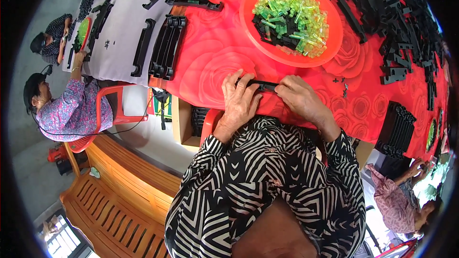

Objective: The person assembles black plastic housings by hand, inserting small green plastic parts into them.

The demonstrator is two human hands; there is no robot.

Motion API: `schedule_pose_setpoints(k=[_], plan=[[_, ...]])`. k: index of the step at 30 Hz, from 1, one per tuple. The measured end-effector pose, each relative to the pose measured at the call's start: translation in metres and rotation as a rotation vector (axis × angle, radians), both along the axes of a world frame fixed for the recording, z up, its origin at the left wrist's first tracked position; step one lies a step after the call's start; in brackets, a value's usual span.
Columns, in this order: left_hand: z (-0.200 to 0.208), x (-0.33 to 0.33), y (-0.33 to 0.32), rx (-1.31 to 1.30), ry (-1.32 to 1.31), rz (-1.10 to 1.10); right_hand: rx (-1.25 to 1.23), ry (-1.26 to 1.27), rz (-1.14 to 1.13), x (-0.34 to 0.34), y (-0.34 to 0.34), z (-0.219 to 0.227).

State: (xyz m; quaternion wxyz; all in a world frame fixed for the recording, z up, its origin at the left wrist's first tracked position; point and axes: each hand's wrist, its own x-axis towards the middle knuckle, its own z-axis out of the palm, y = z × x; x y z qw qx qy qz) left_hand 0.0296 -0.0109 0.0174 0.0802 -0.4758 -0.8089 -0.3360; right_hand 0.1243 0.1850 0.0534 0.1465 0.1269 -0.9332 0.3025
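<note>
At the near edge of the red table, both my hands grip a long narrow black plastic bar [264,85]. My left hand [239,96] has its fingers bent over the bar's left end. My right hand [302,96] pinches the right end, its fingertips hiding that part. Just beyond my hands stands a round orange-red basin [250,36]. Inside it lie many clear yellow-green tubes [308,7] and a heap of small black pieces [284,25]. A few tiny black cross-shaped pieces [345,87] lie on the cloth right of my right hand.
Finished-looking black bars [167,48] lie side by side at left. Another stack [396,126] sits at the right edge. Loose black parts [401,24] pile up at far right. One person [76,105] sits at a grey-covered table, another [399,200] at right. A wooden bench [114,205] stands behind left.
</note>
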Motion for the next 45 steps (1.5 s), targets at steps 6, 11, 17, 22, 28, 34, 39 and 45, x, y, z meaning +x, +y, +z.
schedule_pose_setpoints(k=[6, 11, 17, 22, 28, 34, 39, 45], plan=[[-0.002, -0.001, 0.002, -0.020, -0.025, -0.004, -0.005, -0.110, 0.081, -0.007, 0.001, 0.003], [-0.008, -0.002, 0.002, -0.003, -0.098, -0.028, 0.004, -0.168, 0.138, -0.012, 0.001, 0.006], [-0.007, 0.000, 0.001, -0.040, -0.077, -0.028, 0.060, -0.236, 0.177, -0.014, 0.003, 0.015], [-0.004, -0.001, 0.003, -0.053, -0.124, -0.032, 0.067, -0.223, 0.167, -0.011, 0.001, 0.014], [-0.001, -0.007, 0.002, -0.092, -0.081, -0.070, 0.098, -0.174, 0.111, -0.004, 0.000, 0.006], [0.012, -0.012, 0.003, -0.181, 0.060, -0.131, 0.002, -0.049, -0.077, 0.008, 0.007, 0.003], [0.012, -0.020, -0.001, -0.205, 0.029, -0.231, -0.102, -0.044, -0.262, 0.007, 0.000, -0.004], [0.021, -0.021, 0.001, -0.276, 0.007, -0.293, -0.133, -0.373, -0.279, -0.005, 0.001, -0.012]])
